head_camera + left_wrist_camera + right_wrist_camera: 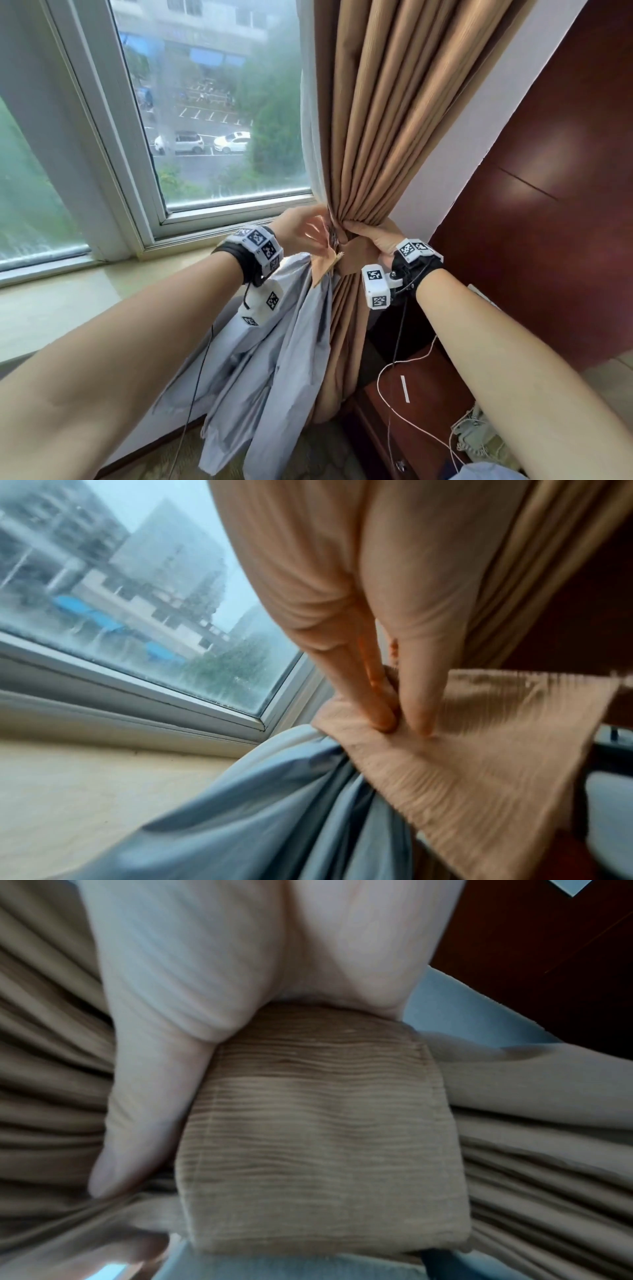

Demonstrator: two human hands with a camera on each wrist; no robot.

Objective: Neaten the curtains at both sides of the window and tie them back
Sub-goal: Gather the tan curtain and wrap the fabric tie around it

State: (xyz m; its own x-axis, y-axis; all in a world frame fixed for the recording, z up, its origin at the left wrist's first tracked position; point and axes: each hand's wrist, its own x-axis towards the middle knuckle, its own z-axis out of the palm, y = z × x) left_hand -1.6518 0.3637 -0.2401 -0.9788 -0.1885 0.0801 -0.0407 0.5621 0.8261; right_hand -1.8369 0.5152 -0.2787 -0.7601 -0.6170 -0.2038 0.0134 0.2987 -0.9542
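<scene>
- Beside the rain-streaked window [219,102], the tan curtain [376,120] hangs gathered at sill height.
- The right hand [380,236] grips the bunch and tie-back band [318,1123].
- The left hand [301,229] pinches the band's loose end [479,750].

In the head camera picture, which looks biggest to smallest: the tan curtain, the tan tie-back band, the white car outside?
1. tan curtain
2. tie-back band
3. white car, though distance shrinks it; its rank against the band is unsure.

We hold both forearms forward. Our left hand [301,228] pinches with fingers [380,712] pointing down; our right hand [375,236] is curled closed, thumb [143,1118] stretched out.
</scene>
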